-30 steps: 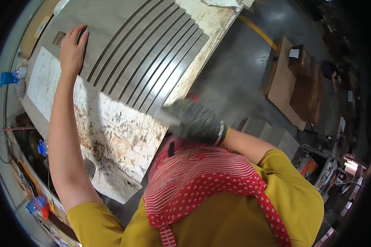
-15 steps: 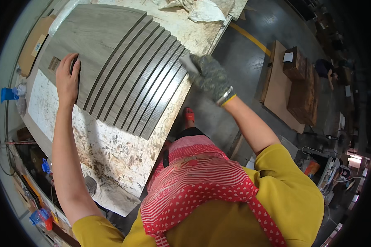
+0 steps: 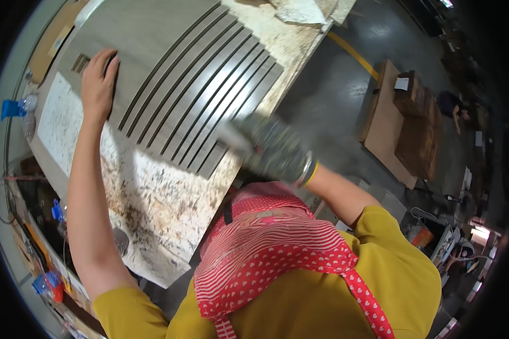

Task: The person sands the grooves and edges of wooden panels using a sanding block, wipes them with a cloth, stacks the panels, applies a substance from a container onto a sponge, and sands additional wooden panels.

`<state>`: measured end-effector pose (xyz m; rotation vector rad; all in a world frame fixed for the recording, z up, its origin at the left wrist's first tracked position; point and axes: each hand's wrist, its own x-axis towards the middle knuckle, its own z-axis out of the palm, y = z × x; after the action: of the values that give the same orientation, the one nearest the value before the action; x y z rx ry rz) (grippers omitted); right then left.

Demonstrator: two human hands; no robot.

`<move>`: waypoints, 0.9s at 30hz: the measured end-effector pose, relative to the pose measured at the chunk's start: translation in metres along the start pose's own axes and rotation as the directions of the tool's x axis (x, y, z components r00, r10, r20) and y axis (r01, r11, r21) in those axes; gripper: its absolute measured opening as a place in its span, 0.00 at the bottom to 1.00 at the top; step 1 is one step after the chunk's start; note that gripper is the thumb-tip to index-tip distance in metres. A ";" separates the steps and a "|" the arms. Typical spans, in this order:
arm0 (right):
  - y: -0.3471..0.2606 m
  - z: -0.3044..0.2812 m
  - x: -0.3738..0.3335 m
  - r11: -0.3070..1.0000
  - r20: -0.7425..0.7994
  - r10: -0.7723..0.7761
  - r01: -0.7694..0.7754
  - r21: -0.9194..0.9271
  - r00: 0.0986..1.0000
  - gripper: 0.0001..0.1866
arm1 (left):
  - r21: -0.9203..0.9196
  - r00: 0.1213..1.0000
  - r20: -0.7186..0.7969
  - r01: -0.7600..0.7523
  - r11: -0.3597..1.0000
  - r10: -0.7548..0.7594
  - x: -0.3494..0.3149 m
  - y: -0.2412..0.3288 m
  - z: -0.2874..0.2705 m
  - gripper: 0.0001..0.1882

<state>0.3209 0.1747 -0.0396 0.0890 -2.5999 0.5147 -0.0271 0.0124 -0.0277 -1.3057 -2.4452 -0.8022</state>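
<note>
A fanned stack of grey wood-grain boards [image 3: 144, 48] lies on the worktable, its stepped edges curving toward my right side. My bare left hand [image 3: 99, 85] rests on the boards' left edge, fingers stretched out and thumb apart, close to a small rectangular cutout [image 3: 81, 62]. At the near right end of the steps is my right hand [image 3: 277, 150], in a camouflage-patterned glove with a yellow cuff edge. It grips a pale, flat piece [image 3: 233, 137] against or just over the board edges. Motion blur hides what kind of piece that is.
The stained white worktable [image 3: 152, 198] runs beneath the boards. A crumpled pale sheet [image 3: 300, 11] lies at its far end. On the floor to the right, brown boxes [image 3: 415, 135] stand on flat cardboard [image 3: 383, 107]. Bottles [image 3: 29, 107] sit along the left side.
My right hand has swept toward me and left along the stepped edges, from their far right corner to the near end, pale piece still held. My left hand stays on the boards.
</note>
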 end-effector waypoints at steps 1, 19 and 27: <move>0.021 -0.015 0.007 0.931 0.112 0.345 -0.354 0.083 0.932 0.21 | 0.007 1.000 0.010 0.021 1.000 -0.021 -0.001 0.002 -0.003 0.16; -0.006 0.051 -0.007 0.991 0.037 -0.015 0.020 -0.134 0.999 0.21 | 0.033 0.998 0.030 0.047 0.998 -0.048 0.007 0.016 -0.003 0.16; -0.050 0.046 0.005 0.936 0.270 -0.004 -0.091 0.339 0.963 0.23 | 0.035 0.999 0.021 0.031 0.999 -0.032 0.005 0.014 -0.001 0.16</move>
<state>0.3038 0.1117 -0.0579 0.2327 -2.7426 1.0446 -0.0184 0.0215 -0.0202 -1.2734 -2.4909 -0.7541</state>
